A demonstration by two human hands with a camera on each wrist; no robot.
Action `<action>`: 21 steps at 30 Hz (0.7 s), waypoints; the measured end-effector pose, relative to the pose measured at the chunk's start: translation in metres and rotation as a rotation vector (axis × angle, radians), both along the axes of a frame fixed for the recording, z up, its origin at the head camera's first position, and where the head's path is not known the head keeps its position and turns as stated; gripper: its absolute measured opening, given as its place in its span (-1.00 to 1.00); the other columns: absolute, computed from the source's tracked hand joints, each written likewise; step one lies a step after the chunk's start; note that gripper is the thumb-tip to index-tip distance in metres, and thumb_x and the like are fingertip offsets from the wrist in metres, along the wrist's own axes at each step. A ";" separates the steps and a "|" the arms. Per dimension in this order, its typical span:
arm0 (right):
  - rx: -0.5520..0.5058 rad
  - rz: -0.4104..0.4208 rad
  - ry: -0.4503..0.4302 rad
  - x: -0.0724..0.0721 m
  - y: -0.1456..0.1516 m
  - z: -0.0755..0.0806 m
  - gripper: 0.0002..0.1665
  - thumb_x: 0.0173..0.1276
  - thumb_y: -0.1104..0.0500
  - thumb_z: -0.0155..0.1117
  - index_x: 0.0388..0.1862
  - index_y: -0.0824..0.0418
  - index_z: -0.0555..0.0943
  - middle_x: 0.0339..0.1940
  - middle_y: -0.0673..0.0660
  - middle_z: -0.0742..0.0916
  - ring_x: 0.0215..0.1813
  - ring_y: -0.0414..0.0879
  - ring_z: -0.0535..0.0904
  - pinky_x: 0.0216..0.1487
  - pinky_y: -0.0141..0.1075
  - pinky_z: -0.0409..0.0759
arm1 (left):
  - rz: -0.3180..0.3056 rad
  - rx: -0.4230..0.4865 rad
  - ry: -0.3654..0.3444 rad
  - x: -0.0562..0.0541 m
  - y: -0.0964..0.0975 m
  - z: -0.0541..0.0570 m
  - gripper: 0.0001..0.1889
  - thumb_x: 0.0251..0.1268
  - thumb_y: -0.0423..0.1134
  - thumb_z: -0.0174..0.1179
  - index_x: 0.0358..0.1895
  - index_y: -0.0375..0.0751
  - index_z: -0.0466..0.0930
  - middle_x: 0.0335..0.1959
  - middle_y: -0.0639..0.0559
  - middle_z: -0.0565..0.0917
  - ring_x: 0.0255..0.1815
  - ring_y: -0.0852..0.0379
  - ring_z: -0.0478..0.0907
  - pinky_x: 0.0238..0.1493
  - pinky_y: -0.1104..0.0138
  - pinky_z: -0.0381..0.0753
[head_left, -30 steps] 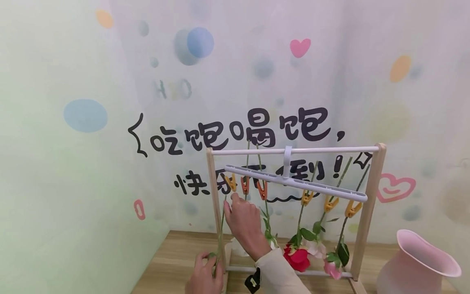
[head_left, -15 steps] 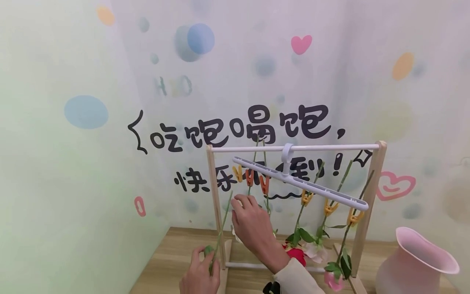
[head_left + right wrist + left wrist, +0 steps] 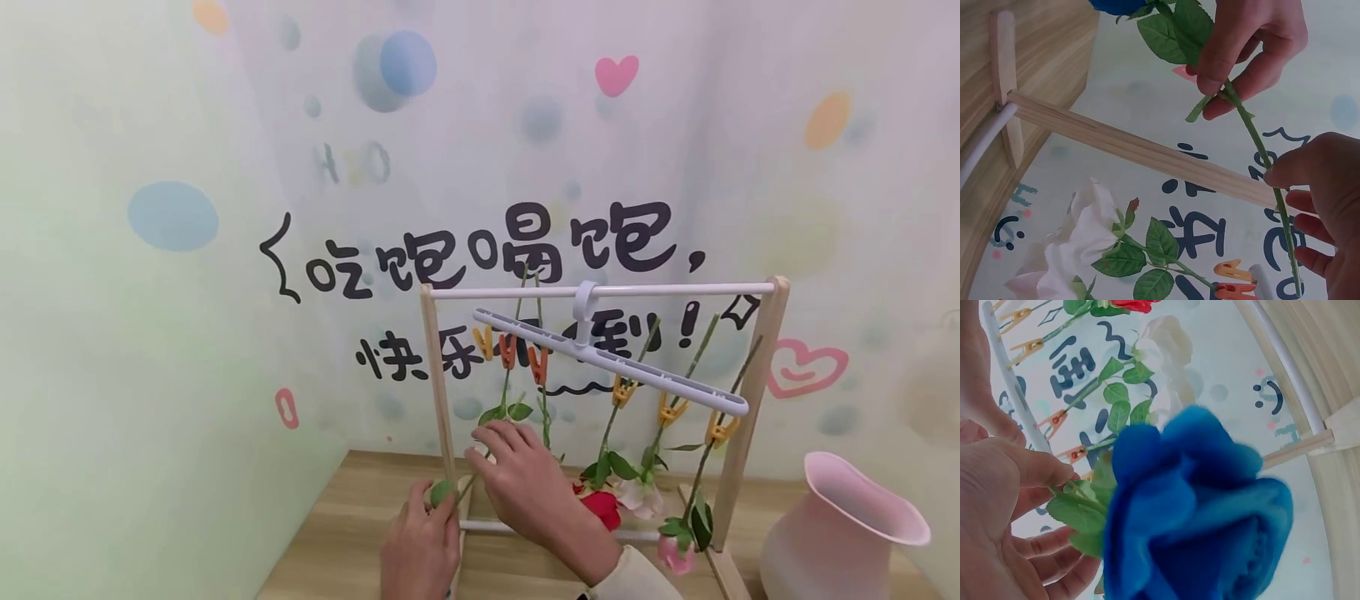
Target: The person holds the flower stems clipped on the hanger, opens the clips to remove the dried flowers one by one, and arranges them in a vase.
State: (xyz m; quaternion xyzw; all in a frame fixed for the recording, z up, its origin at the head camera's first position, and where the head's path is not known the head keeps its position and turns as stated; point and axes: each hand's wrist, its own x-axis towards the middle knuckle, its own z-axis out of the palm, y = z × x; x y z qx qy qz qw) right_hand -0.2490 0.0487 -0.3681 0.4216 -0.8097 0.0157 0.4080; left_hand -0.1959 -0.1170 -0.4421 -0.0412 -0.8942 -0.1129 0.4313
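Note:
A blue rose [image 3: 1191, 506] with a green stem is in my left hand [image 3: 422, 537], whose thumb and fingers pinch it just below the leaves. My right hand [image 3: 525, 483] holds the bare stem [image 3: 1257, 134] farther along, with the thumb across it. Behind the hands a pale hanger [image 3: 678, 385] tilts down to the right. At its raised end a yellow clip [image 3: 483, 342] holds nothing. Beside it, orange clips [image 3: 537, 365] grip stems that include a white rose [image 3: 1094, 212]. Yellow clips [image 3: 672, 410] on the lower side hold a red rose [image 3: 602, 510] and pink roses [image 3: 677, 553], heads down.
The hanger hooks onto the white top rail [image 3: 675, 290] of a wooden rack. Its right post [image 3: 752, 417] stands beside a pink vase [image 3: 832, 542] at the table's right. A printed wall [image 3: 172, 375] rises behind the wooden table [image 3: 337, 521].
My right hand has come down from the clips to the blue rose's stem. That stem has tilted from near upright toward the right hand. The hanger's left end swung slightly right.

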 end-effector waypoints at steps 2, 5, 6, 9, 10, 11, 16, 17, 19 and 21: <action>0.013 -0.002 0.000 0.001 0.003 -0.003 -0.75 0.26 0.16 0.34 -0.07 -0.01 0.72 0.05 0.04 0.71 0.14 -0.01 0.56 0.12 -0.13 0.55 | -0.007 -0.021 0.003 -0.001 0.003 0.000 -0.82 -0.06 -0.25 0.49 -0.31 0.00 0.80 -0.12 -0.07 0.61 -0.50 0.13 0.56 -0.56 0.28 0.48; 0.019 -0.004 -0.001 0.002 0.009 -0.009 -0.81 0.25 0.15 0.37 -0.15 -0.01 0.73 -0.02 0.02 0.72 0.07 -0.02 0.58 0.08 -0.14 0.56 | -0.020 -0.040 -0.024 -0.002 0.006 -0.001 -0.80 -0.05 -0.25 0.50 -0.28 0.01 0.80 -0.07 -0.09 0.61 -0.37 0.08 0.62 -0.47 0.24 0.52; 0.021 -0.007 -0.005 0.003 0.011 -0.010 -0.83 0.25 0.14 0.38 -0.17 -0.01 0.74 -0.04 0.01 0.73 0.05 -0.03 0.59 0.06 -0.14 0.56 | -0.027 -0.045 -0.027 -0.002 0.007 -0.001 -0.79 -0.06 -0.25 0.50 -0.27 0.01 0.80 -0.05 -0.10 0.61 -0.31 0.05 0.64 -0.43 0.23 0.54; 0.017 -0.012 -0.021 0.005 0.018 -0.013 -0.88 0.24 0.12 0.41 -0.23 0.00 0.75 -0.10 -0.01 0.73 0.00 -0.04 0.59 0.03 -0.15 0.57 | -0.043 -0.055 -0.023 -0.003 0.010 -0.001 -0.77 -0.06 -0.25 0.51 -0.24 0.02 0.81 0.00 -0.13 0.61 -0.18 -0.02 0.65 -0.36 0.19 0.56; 0.015 -0.017 -0.020 0.005 0.020 -0.014 -0.90 0.24 0.12 0.41 -0.25 -0.01 0.75 -0.12 -0.02 0.73 -0.02 -0.05 0.58 0.01 -0.16 0.57 | -0.050 -0.060 -0.012 -0.004 0.011 -0.001 -0.76 -0.07 -0.25 0.51 -0.24 0.03 0.81 0.00 -0.14 0.61 -0.16 -0.03 0.65 -0.36 0.18 0.55; 0.008 -0.017 -0.016 0.006 0.022 -0.015 -0.92 0.23 0.12 0.41 -0.28 -0.01 0.75 -0.15 -0.03 0.73 -0.04 -0.05 0.58 -0.01 -0.16 0.56 | -0.058 -0.064 0.002 -0.004 0.011 -0.001 -0.75 -0.08 -0.26 0.51 -0.24 0.03 0.81 0.01 -0.15 0.61 -0.15 -0.05 0.65 -0.35 0.17 0.55; -0.033 -0.010 0.015 0.008 0.031 -0.021 -0.91 0.23 0.16 0.37 -0.46 -0.02 0.71 -0.31 -0.05 0.70 -0.17 -0.08 0.55 -0.20 -0.23 0.49 | -0.081 -0.082 0.042 -0.006 0.015 -0.002 -0.66 -0.14 -0.29 0.52 -0.18 0.06 0.79 0.04 -0.18 0.61 -0.14 -0.08 0.65 -0.36 0.16 0.51; -0.038 -0.008 0.017 0.009 0.033 -0.022 -0.89 0.23 0.16 0.37 -0.48 -0.03 0.70 -0.33 -0.05 0.70 -0.20 -0.09 0.55 -0.22 -0.24 0.48 | -0.085 -0.082 0.040 -0.007 0.016 -0.002 -0.64 -0.14 -0.30 0.52 -0.16 0.05 0.78 0.05 -0.19 0.61 -0.14 -0.08 0.65 -0.35 0.16 0.52; -0.041 -0.014 0.014 0.010 0.036 -0.024 -0.88 0.23 0.15 0.38 -0.51 -0.03 0.70 -0.36 -0.06 0.69 -0.24 -0.10 0.54 -0.24 -0.26 0.50 | -0.088 -0.082 0.026 -0.007 0.018 -0.002 -0.61 -0.14 -0.30 0.52 -0.11 0.04 0.77 0.06 -0.19 0.60 -0.12 -0.09 0.64 -0.31 0.13 0.54; -0.041 -0.023 0.011 0.011 0.040 -0.026 -0.89 0.21 0.14 0.42 -0.50 -0.03 0.70 -0.38 -0.06 0.69 -0.26 -0.11 0.55 -0.24 -0.26 0.54 | -0.091 -0.075 0.003 -0.007 0.020 -0.001 -0.57 -0.15 -0.29 0.52 -0.07 0.04 0.76 0.07 -0.19 0.59 -0.11 -0.09 0.64 -0.27 0.09 0.57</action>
